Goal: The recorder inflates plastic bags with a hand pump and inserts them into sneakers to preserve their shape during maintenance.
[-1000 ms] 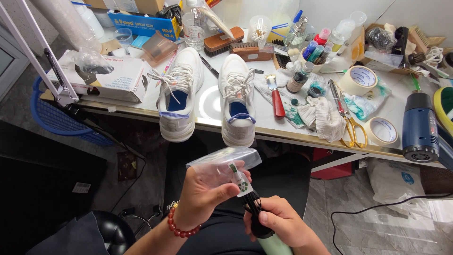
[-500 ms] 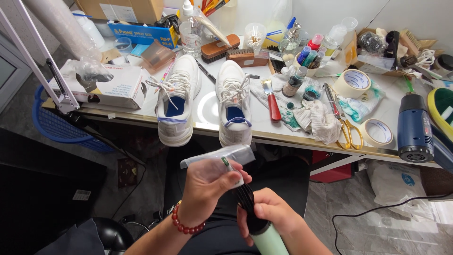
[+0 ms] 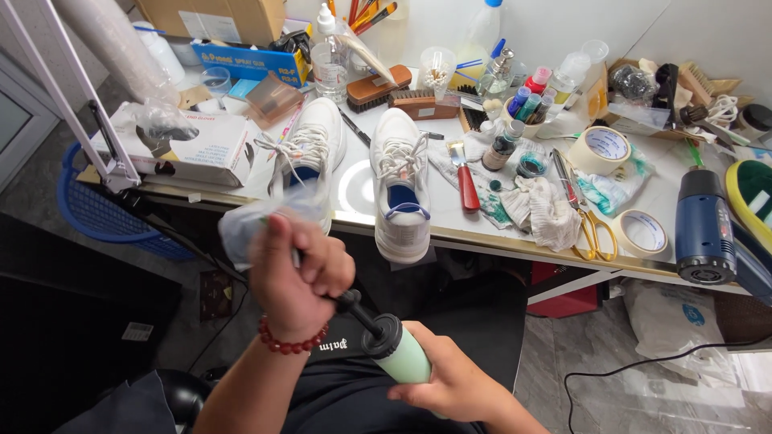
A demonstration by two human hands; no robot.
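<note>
My left hand (image 3: 293, 273) fists the plastic bag (image 3: 241, 229); right hand (image 3: 450, 386) wraps the green pump (image 3: 398, 354). White sneakers (image 3: 402, 193) overhang the table edge (image 3: 498, 241) at twelve o'clock.

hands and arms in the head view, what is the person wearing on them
Both arms are bare, with no sleeves or gloves showing. The left hand has a bracelet of round dark red beads around the wrist. The right hand shows no ring, watch or band in this view.
</note>
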